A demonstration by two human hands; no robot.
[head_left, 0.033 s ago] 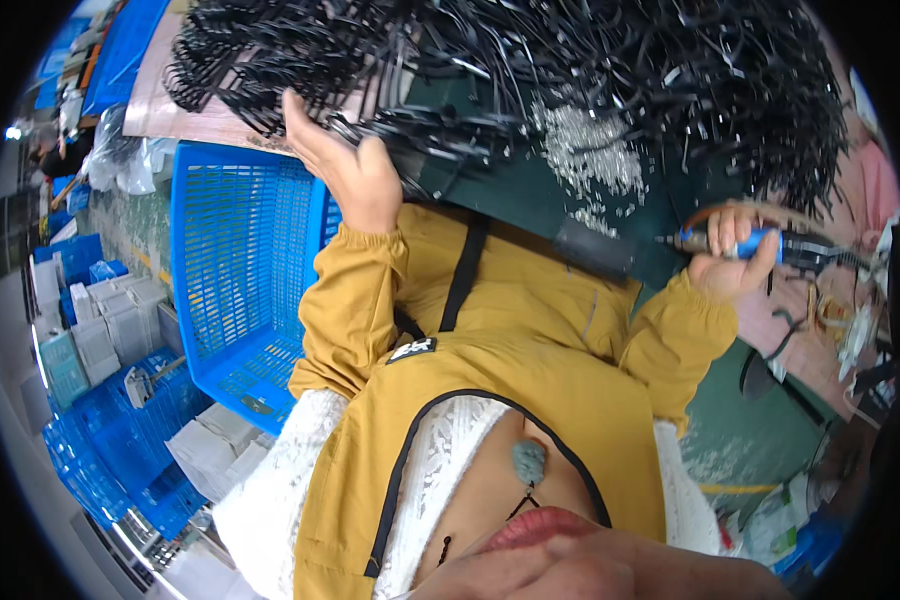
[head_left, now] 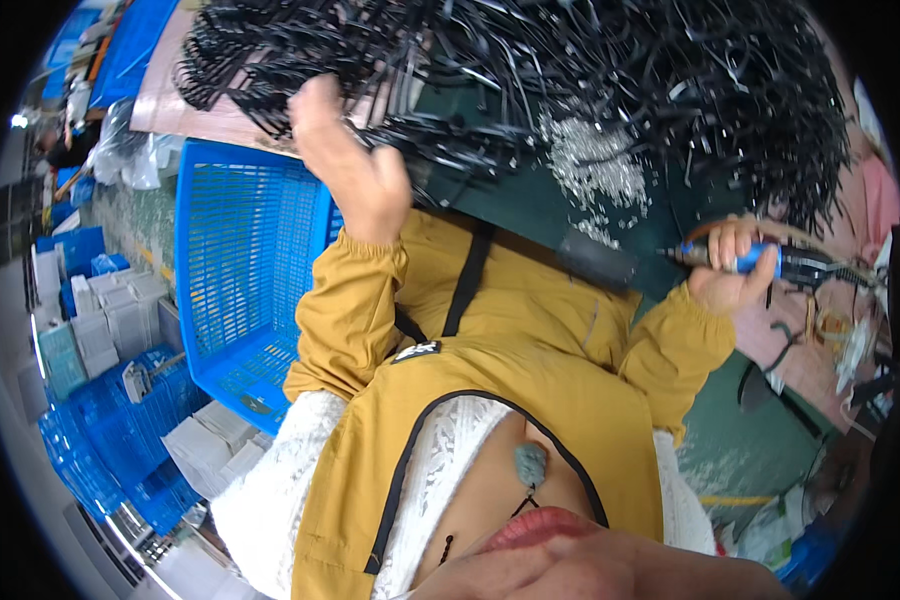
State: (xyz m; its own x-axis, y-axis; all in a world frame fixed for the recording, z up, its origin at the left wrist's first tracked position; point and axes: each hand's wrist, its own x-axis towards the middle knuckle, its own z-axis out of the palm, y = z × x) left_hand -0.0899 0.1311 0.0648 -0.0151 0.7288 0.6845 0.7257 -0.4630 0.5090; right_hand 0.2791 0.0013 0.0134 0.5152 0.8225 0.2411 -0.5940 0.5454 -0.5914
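Note:
My left hand (head_left: 352, 175) is raised at the near edge of a pile of black, narrow, curved strips (head_left: 410, 65). Its fingers are stretched out, slightly blurred, and the thumb stands apart. I see nothing held in it; whether the fingertips touch the strips I cannot tell. My right hand (head_left: 730, 272) is closed around a blue-and-black electric screwdriver (head_left: 748, 257), whose thin tip points left. Left of that tip lies a dark flat block (head_left: 597, 260) at the table edge. Beyond it, small silvery metal pieces (head_left: 598, 165) are heaped on a dark green mat (head_left: 510, 200).
A blue perforated basket (head_left: 240, 270) stands left of my lap, against the pink tabletop (head_left: 160, 105). White boxes (head_left: 125, 315) and blue crates (head_left: 120, 430) are stacked farther left. Cables and small items (head_left: 830, 320) clutter the right side.
My left hand has shifted slightly right, its fingers drawn closer together. The right hand keeps its grip on the screwdriver, almost in the same place.

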